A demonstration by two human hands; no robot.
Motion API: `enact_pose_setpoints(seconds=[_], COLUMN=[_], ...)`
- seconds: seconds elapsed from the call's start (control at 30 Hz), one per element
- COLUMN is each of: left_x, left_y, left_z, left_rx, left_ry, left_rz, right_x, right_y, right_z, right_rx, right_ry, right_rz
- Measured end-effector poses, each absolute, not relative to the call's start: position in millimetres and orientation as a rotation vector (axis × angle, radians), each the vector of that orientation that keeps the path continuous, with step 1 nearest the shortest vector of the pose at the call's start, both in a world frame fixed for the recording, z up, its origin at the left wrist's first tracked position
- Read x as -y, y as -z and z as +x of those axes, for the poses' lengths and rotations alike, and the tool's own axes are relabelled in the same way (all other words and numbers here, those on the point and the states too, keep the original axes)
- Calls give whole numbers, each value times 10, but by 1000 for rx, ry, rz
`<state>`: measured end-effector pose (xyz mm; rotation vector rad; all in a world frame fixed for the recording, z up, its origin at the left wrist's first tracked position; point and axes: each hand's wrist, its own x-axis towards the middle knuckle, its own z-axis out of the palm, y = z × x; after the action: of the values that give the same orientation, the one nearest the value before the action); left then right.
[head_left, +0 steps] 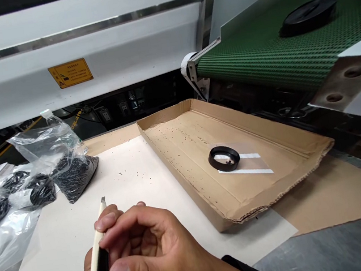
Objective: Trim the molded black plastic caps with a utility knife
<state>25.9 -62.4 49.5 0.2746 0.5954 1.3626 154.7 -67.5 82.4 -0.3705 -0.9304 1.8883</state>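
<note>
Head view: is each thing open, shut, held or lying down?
right hand: shut on the knife.
knife: tilted, blade tip out.
black ring: lying flat in the cardboard tray.
cardboard tray: open on top.
plastic bag: holds black bits.
green belt: black disc on top.

White machine housing (85,41) is spanning the far side, well beyond the fingers (126,227). A yellow warning label (70,73) is sitting on it, above and slightly left of them. A dark gap (118,108) with cabling is showing beneath the housing. Green conveyor belt (272,49) is sloping far right of the fingers. White table (131,170) is lying under them, with a grey surface (336,248) showing to their right. Even light is falling; shadows are soft.
</note>
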Motion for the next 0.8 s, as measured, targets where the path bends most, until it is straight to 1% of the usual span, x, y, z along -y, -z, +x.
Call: enact_pose_setpoints(seconds=[0.23,0.5,0.6,0.8], left_x=[701,697,630,500], left_y=[-728,-755,-683,-565], left_z=[405,313,217,39], left_rx=[-324,-198,-241,-547], left_ry=[-1357,-1244,-1199,-1369], left_rz=[60,78,142,399], right_x=[734,742,717,612], right_y=[-800,-812,-791,-714], right_z=[1569,1568,1564,1584], right_rx=[926,965,971,1130], right_ry=[-1986,-2023,-2014,-1792], right_rz=[-340,-391,-356,-403])
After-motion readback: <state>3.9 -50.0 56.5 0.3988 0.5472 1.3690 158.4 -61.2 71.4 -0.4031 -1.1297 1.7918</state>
